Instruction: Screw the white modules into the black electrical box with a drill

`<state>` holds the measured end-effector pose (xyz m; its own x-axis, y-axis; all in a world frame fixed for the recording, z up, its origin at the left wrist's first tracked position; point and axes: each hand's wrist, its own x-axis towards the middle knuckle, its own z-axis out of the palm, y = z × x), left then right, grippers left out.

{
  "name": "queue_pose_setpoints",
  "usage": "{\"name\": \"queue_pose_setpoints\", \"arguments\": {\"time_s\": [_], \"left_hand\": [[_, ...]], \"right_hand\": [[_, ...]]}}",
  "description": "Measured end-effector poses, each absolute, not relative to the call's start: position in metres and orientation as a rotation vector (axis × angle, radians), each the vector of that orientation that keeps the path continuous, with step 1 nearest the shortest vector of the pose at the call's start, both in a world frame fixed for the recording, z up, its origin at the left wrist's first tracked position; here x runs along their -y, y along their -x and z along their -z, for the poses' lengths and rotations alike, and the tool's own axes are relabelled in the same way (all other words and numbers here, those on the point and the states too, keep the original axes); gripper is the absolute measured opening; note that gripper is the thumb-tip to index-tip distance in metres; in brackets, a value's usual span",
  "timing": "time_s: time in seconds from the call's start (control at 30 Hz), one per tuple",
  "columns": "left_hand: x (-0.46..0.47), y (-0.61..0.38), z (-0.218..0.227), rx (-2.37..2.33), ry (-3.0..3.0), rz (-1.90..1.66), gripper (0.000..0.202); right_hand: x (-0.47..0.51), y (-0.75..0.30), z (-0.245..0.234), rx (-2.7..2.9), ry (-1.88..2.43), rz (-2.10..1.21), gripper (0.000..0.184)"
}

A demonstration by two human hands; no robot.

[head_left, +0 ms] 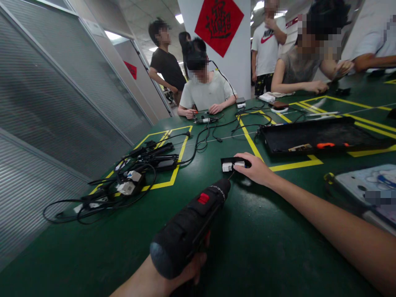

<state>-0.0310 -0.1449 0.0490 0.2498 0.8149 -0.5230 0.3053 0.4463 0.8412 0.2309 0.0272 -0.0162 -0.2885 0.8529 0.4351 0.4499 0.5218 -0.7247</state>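
My left hand [188, 270] is wrapped round the grip of a black electric screwdriver [192, 225] with a red switch; its tip points at a small black and white part [230, 165] on the green table [262, 247]. My right hand [255, 167] reaches in from the right and pins that small part down, fingers closed over its far end. The bit's tip meets the part just left of my fingers.
A tangle of black cables and adapters [130, 181] lies at the left inside yellow tape lines. A black tray [318, 136] sits at the right, a grey device [368, 189] near it. Several other people sit and stand across the table.
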Motion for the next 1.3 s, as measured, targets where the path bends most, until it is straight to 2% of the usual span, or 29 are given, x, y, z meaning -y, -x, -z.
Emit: {"name": "queue_pose_setpoints", "arguments": {"time_s": [0.2,0.57,0.77,0.93,1.3], "left_hand": [[0.147,0.035,-0.045,-1.352,-1.185,-0.469,0.028],[0.147,0.029,-0.049,-1.4,-1.236,-0.466,0.053],[0.146,0.038,-0.038,-1.319,-1.22,-0.48,0.051],[0.145,0.033,-0.052,-1.292,-1.208,-0.549,0.064],[0.145,0.029,-0.063,-1.364,-1.227,-0.486,0.027]], "right_hand": [[-0.028,-0.232,0.017,1.922,1.057,-0.605,0.027],[-0.029,-0.231,0.018,1.923,1.065,-0.603,0.027],[-0.028,-0.232,0.017,1.922,1.072,-0.6,0.027],[-0.027,-0.231,0.016,1.922,1.076,-0.596,0.028],[-0.03,-0.232,0.019,1.905,1.117,-0.611,0.035]]}}
